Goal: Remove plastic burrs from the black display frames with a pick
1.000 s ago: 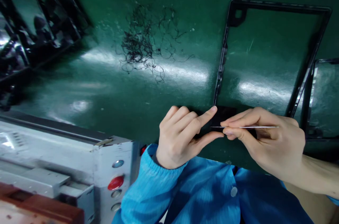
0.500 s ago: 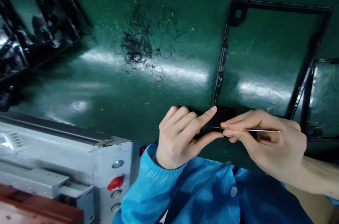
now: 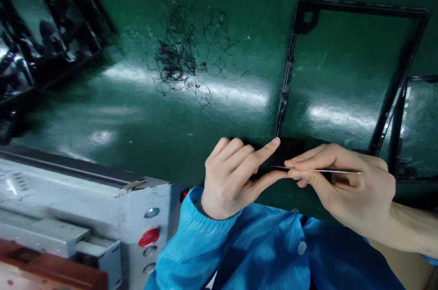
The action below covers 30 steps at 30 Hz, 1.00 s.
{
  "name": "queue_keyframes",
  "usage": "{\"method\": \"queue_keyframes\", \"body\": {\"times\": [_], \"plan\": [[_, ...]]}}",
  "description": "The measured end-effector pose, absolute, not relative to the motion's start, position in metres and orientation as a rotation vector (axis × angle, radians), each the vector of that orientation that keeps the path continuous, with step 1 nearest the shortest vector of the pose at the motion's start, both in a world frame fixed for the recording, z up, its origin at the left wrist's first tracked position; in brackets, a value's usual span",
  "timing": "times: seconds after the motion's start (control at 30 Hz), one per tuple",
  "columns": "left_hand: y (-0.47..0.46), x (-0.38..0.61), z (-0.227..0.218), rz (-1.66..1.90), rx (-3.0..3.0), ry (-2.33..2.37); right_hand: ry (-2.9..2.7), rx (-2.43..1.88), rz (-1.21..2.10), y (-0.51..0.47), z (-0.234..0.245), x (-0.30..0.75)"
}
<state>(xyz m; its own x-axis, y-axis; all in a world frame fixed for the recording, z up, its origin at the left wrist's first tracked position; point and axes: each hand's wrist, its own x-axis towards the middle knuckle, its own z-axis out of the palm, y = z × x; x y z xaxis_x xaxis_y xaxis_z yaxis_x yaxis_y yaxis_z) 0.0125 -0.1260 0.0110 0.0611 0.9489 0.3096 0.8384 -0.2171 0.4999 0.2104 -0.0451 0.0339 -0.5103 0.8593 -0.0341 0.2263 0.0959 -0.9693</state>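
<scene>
A rectangular black plastic frame (image 3: 285,91) lies on the green work surface, its near left corner between my hands. My left hand (image 3: 232,173) grips that corner, the index fingertip on its left edge and the thumb along the near side, other fingers curled. In my right hand (image 3: 345,180) a thin, straight metal tool (image 3: 337,171) is pinched between thumb and fingers. Its narrow tip points left and lies against the near edge of the frame, close to my left thumb. What kind of tool it is I cannot make out.
Thin curly black shavings (image 3: 178,59) are heaped left of the frame. More black frames (image 3: 51,48) stand at the far left, and another frame (image 3: 405,116) sits at the right. A grey machine housing (image 3: 150,194) with a red button (image 3: 149,238) occupies the lower left.
The metal tool has shifted very slightly toward me along with my right fingers. My left hand and the frame stay in the same place.
</scene>
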Motion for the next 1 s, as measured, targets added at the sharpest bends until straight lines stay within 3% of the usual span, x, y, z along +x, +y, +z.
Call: {"method": "queue_keyframes", "body": {"times": [1.0], "plan": [[-0.1252, 0.0114, 0.0127, 0.862, 2.142, 1.804, -1.791, -1.006, 1.495, -0.0453, 0.0328, 0.2125]]}}
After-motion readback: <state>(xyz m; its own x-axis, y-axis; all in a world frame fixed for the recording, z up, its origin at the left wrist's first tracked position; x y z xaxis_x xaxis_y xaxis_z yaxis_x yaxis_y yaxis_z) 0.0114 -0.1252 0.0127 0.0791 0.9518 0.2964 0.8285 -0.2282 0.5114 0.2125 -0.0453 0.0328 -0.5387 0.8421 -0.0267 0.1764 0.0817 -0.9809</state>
